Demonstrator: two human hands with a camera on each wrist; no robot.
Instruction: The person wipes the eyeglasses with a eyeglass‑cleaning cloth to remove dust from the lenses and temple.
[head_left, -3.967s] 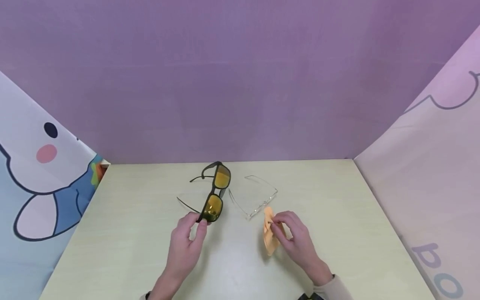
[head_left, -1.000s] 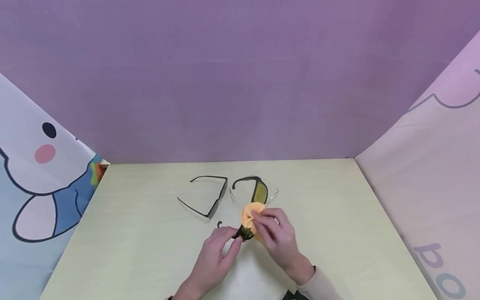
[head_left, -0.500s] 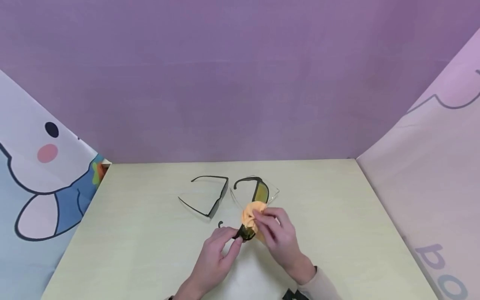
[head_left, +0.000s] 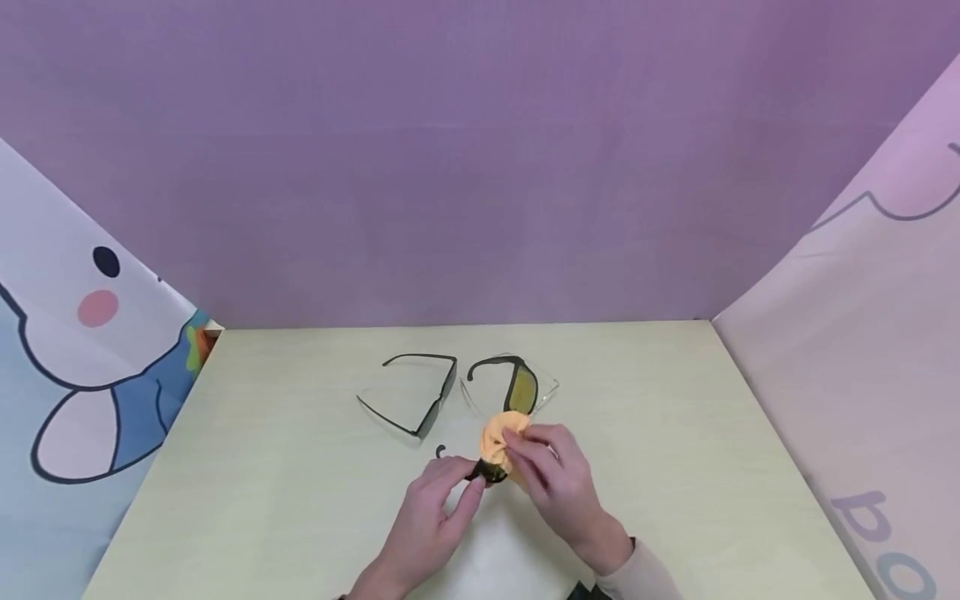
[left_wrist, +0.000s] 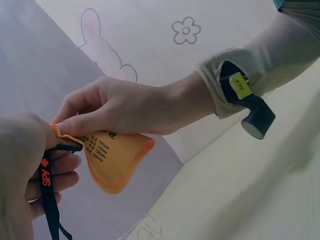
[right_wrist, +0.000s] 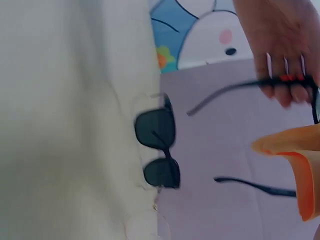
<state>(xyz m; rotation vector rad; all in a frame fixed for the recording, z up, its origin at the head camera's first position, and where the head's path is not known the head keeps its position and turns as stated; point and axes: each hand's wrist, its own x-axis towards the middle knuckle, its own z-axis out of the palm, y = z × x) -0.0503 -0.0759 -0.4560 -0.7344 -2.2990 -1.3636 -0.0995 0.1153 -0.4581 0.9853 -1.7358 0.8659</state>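
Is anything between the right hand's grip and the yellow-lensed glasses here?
Yes, the orange cloth: the right hand's grip pinches it, and in the head view it covers part of the near lens of the yellow-lensed glasses. The left hand's grip holds the glasses' near end, with nothing visible in between.

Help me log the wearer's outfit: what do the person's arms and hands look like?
The left hand and right hand are ungloved. The right sleeve is pale greyish beige, finely ribbed higher up; at its cuff sits a black device with a yellow label. The left sleeve cannot be made out.
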